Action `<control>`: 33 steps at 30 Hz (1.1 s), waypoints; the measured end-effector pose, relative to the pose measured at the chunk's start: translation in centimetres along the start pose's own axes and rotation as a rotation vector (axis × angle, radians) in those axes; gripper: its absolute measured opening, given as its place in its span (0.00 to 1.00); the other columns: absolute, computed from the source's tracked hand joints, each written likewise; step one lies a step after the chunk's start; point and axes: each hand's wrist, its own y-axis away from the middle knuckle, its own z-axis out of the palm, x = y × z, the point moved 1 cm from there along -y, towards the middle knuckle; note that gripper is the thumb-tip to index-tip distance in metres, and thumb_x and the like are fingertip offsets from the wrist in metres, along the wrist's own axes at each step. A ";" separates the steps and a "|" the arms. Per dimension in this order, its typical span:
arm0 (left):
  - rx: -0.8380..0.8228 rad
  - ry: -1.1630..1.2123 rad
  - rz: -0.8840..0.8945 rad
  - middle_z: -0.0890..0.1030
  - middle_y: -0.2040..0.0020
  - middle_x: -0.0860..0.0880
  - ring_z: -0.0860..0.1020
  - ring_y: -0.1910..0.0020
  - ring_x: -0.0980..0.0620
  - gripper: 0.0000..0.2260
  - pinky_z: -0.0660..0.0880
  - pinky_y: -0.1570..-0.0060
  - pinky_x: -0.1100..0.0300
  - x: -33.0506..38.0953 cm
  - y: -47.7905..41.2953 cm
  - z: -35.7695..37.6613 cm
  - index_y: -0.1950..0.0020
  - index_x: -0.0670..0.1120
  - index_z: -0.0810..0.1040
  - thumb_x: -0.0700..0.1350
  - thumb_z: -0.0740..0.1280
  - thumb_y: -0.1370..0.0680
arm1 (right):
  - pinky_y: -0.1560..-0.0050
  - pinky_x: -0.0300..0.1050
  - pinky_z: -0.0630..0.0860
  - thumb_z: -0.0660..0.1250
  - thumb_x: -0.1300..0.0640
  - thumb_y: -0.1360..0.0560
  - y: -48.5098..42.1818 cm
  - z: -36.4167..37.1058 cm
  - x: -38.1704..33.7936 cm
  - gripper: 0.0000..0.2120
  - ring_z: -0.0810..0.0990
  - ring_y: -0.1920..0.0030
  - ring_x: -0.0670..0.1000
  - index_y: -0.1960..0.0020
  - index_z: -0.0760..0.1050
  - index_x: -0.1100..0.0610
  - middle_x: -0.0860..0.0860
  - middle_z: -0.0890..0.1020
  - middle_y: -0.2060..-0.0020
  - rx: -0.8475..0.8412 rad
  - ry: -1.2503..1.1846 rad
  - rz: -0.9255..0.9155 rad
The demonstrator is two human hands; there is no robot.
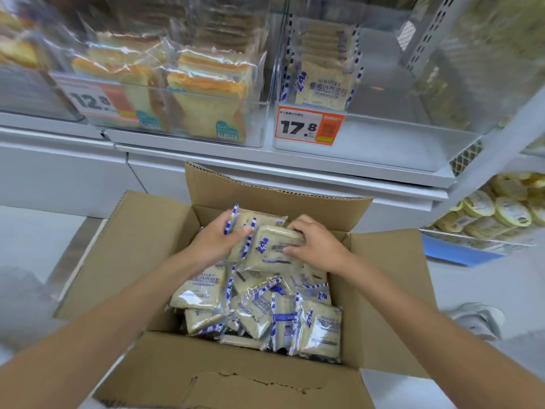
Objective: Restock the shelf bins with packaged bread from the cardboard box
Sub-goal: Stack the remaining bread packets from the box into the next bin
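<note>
An open cardboard box point(153, 246) stands on the floor below the shelf, holding several bread packs point(259, 308) in clear wrappers with blue and white striped edges. Both hands are down in its far end. My left hand point(216, 239) grips a pack point(250, 216) by its striped left edge. My right hand point(317, 243) grips another pack point(271, 246) that lies on top, fingers curled over its right side. Above, a clear shelf bin point(383, 134) with a 17.8 price tag point(308, 128) holds one row of the same packs point(323, 81) at its left side.
To the left, another clear bin point(253, 125) with a 12.8 tag point(97, 98) holds sliced toast packs point(211, 93). Round yellow packaged goods point(498, 211) sit on a low shelf at the right. A shoe point(477, 318) shows on the floor right of the box.
</note>
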 end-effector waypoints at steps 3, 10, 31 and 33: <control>-0.048 -0.021 0.118 0.80 0.48 0.58 0.79 0.47 0.54 0.11 0.75 0.49 0.64 3.9 1.0 0.9 0.40 0.55 0.73 0.56 0.62 0.20 | 0.58 0.33 0.66 0.74 0.48 0.29 0.2 -3.2 -3.2 0.16 0.70 0.56 0.39 0.51 0.68 0.48 0.42 0.70 0.54 0.101 -0.011 -0.072; 0.008 -0.123 0.348 0.81 0.56 0.58 0.80 0.61 0.64 0.17 0.72 0.61 0.71 11.6 1.9 -0.4 0.42 0.52 0.74 0.48 0.74 0.27 | 0.32 0.47 0.64 0.69 0.45 0.26 1.9 -11.1 -8.5 0.32 0.67 0.33 0.49 0.27 0.63 0.53 0.50 0.69 0.32 0.166 0.252 -0.096; 0.386 -0.872 0.640 0.72 0.28 0.50 0.71 0.31 0.47 0.36 0.65 0.33 0.49 20.6 -10.8 -7.1 0.23 0.54 0.60 0.58 0.71 0.27 | 0.34 0.54 0.70 0.73 0.43 0.34 -9.9 -24.6 -5.0 0.41 0.72 0.32 0.58 0.26 0.62 0.54 0.53 0.72 0.30 0.128 0.510 0.175; 0.403 -0.829 0.658 0.75 0.31 0.51 0.72 0.34 0.48 0.36 0.63 0.33 0.50 20.4 -10.7 -6.9 0.23 0.55 0.60 0.57 0.71 0.27 | 0.34 0.56 0.70 0.75 0.44 0.37 -11.5 -24.0 -3.7 0.44 0.72 0.32 0.57 0.25 0.63 0.54 0.52 0.71 0.30 0.094 0.495 0.235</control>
